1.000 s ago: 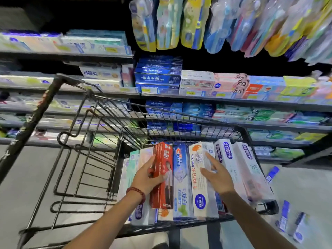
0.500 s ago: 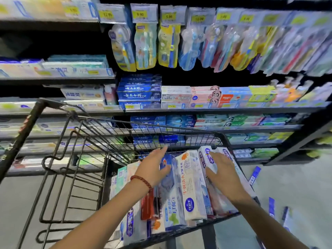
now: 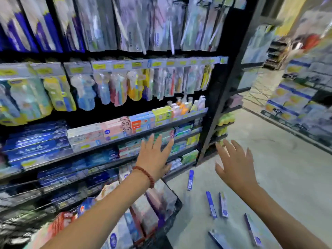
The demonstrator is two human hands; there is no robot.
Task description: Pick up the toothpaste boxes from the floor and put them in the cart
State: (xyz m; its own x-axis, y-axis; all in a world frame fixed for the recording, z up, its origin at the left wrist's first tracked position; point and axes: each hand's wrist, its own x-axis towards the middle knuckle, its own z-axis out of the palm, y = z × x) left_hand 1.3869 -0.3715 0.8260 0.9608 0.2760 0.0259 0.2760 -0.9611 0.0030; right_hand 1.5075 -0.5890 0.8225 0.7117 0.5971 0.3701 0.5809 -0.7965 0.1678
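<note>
Cart (image 3: 172,211) at my six o'clock packed with toothpaste boxes (image 3: 143,212), more blue boxes (image 3: 212,203) lying on the floor (image 3: 287,168) at four o'clock, my left hand (image 3: 154,159) and right hand (image 3: 233,164) raised, fingers spread wide, holding nothing, blurred toothpaste shelves (image 3: 125,139) beyond at twelve.

Blue-and-white toothpaste boxes (image 3: 211,204) lie scattered on the pale grey floor (image 3: 278,168). A red-brown bead bracelet (image 3: 145,175) circles the left wrist. The shelf frame (image 3: 218,97) is black — its price tags (image 3: 119,66) yellow. Dark blue cartons (image 3: 36,141) fill one shelf, pink and white ones (image 3: 107,131) beside them — the cart's (image 3: 172,212) mesh is black.
</note>
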